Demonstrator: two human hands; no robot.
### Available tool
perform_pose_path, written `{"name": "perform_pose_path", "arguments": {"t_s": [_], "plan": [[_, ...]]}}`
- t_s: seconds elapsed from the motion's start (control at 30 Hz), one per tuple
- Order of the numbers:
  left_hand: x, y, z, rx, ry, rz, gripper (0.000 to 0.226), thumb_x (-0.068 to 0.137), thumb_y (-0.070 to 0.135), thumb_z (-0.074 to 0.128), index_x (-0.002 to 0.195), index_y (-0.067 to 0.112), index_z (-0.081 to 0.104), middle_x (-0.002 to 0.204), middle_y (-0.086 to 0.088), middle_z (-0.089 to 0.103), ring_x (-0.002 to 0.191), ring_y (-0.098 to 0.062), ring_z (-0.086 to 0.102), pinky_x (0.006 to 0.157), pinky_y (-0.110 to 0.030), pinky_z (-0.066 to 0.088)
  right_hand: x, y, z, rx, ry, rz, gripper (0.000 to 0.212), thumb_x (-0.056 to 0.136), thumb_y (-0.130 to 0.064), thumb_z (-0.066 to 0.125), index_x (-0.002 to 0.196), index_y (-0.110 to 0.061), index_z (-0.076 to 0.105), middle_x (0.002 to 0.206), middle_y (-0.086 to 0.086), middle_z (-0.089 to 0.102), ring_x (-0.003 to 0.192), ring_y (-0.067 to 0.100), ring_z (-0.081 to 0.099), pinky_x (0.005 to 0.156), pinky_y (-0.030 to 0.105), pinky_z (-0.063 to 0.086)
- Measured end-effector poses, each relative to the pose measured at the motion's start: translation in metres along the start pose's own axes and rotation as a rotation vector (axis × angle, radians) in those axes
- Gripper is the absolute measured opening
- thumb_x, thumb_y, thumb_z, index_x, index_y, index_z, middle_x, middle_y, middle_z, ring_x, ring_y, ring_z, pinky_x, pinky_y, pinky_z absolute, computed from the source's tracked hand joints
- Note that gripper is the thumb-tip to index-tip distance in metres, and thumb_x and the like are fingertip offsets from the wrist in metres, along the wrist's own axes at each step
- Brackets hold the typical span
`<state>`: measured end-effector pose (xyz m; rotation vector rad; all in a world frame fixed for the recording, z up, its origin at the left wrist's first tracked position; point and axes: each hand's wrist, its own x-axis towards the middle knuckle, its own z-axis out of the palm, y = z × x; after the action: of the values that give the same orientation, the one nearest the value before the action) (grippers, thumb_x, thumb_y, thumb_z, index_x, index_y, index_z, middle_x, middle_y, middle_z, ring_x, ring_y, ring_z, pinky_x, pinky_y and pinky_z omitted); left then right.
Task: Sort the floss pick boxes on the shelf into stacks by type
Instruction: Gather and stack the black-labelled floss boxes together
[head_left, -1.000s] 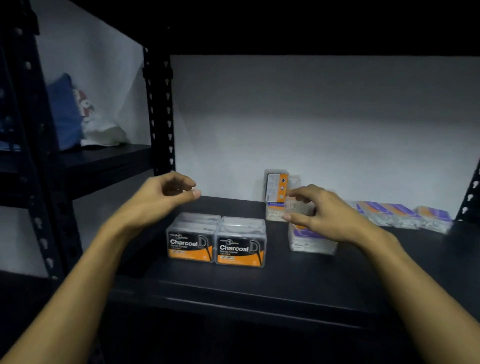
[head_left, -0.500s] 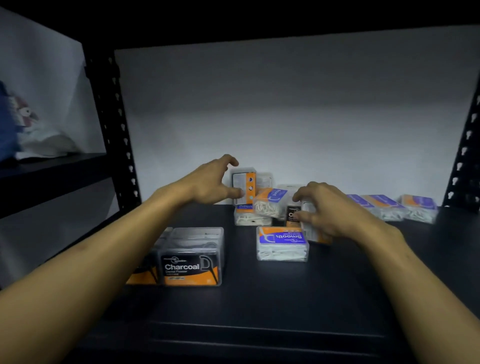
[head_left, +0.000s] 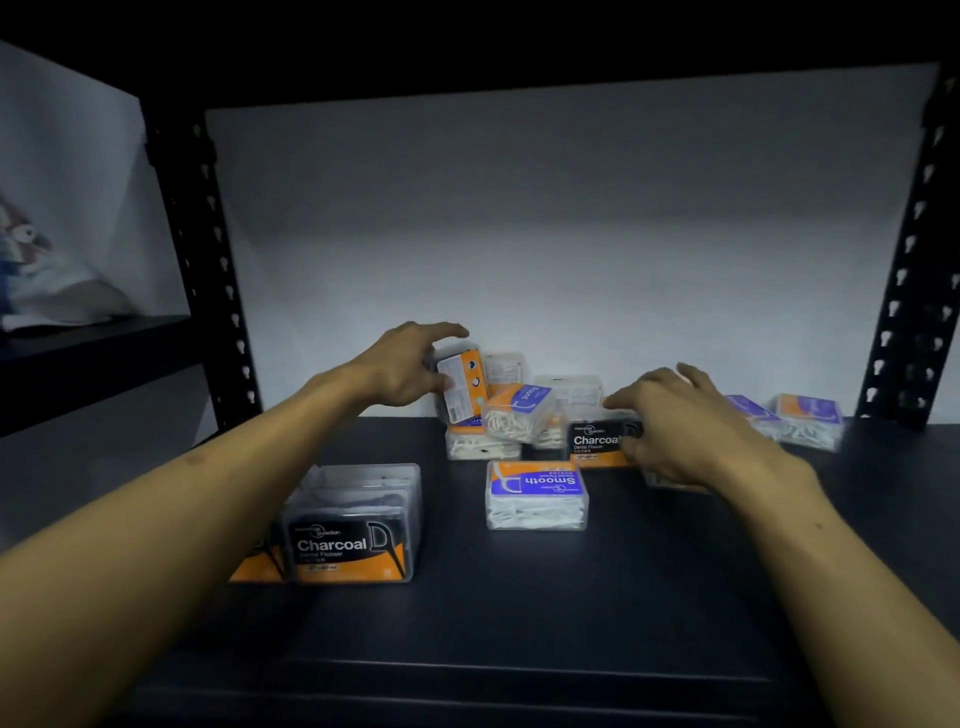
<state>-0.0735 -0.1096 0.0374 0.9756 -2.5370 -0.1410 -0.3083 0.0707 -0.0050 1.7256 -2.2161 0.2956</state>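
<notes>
Clear floss pick boxes lie on a dark shelf (head_left: 519, 613). Two black-and-orange Charcoal boxes (head_left: 353, 525) stand side by side at the front left. A purple-and-orange Smooth box (head_left: 537, 493) lies in the middle. Behind it is a loose pile: a tilted Round box (head_left: 519, 410), white boxes, and another Charcoal box (head_left: 597, 441). My left hand (head_left: 405, 369) grips an upright orange-labelled box (head_left: 462, 384) at the pile's left. My right hand (head_left: 685, 421) rests on the Charcoal box in the pile, fingers curled over its right end.
Two more purple-and-orange boxes (head_left: 800, 418) lie at the back right, near the right upright post (head_left: 909, 270). A left post (head_left: 218, 270) and a white back wall bound the bay. A neighbouring shelf at the left holds a white bag (head_left: 57, 291).
The view has come closer to the shelf. My left hand has closed on the upright orange-labelled box and tilted it. My right hand has shifted right, uncovering the Charcoal box in the pile.
</notes>
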Motion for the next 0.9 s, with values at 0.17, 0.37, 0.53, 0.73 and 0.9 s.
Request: {"name": "perform_pose_path", "arguments": {"t_s": [0.17,0.37,0.53,0.73,0.9], "plan": [[0.002,-0.001,-0.006,-0.008,-0.045,-0.019,0.05,0.089,0.018,0.072,0.133,0.025,0.049,0.127,-0.007,0.061,0.102,-0.021,0.059,0.089,-0.034,0.05,0.002,-0.009,0.001,0.068,0.055,-0.06,0.048,0.09,-0.029,0.058,0.138,-0.029,0.052,0.138,0.002,0.058,0.134,0.018,0.043,0.121,0.031,0.009],[0.001,0.004,0.001,-0.019,-0.091,-0.006,0.043,0.091,0.024,0.069,0.118,0.027,0.036,0.115,-0.007,0.065,0.087,-0.02,0.069,0.078,-0.031,0.058,-0.002,-0.012,0.0,-0.018,0.042,-0.078,0.042,0.094,-0.031,0.056,0.135,-0.021,0.055,0.129,0.003,0.051,0.123,0.024,0.043,0.105,0.037,0.032],[-0.008,-0.003,-0.005,0.004,-0.075,0.056,0.063,0.091,0.023,0.07,0.142,0.034,0.036,0.116,0.0,0.062,0.092,-0.02,0.063,0.089,-0.032,0.05,-0.004,-0.007,0.001,0.038,0.002,-0.054,0.04,0.093,-0.033,0.059,0.132,-0.028,0.052,0.128,0.004,0.059,0.12,0.029,0.047,0.1,0.034,0.033],[-0.035,-0.026,-0.021,-0.091,-0.001,0.015,0.048,0.091,0.021,0.069,0.132,0.04,0.052,0.12,0.008,0.066,0.101,-0.014,0.065,0.094,-0.03,0.051,-0.004,-0.007,-0.004,0.129,0.125,-0.095,0.025,0.089,-0.033,0.065,0.11,-0.02,0.062,0.106,0.004,0.067,0.107,0.031,0.053,0.088,0.032,0.035],[-0.084,-0.047,-0.047,-0.202,0.133,-0.069,0.042,0.083,0.026,0.078,0.115,0.043,0.057,0.092,0.003,0.072,0.084,-0.02,0.069,0.085,-0.043,0.056,-0.005,-0.026,-0.017,0.235,0.254,-0.174,0.029,0.09,-0.023,0.067,0.118,-0.014,0.066,0.11,0.006,0.069,0.102,0.031,0.058,0.09,0.038,0.041]]}}
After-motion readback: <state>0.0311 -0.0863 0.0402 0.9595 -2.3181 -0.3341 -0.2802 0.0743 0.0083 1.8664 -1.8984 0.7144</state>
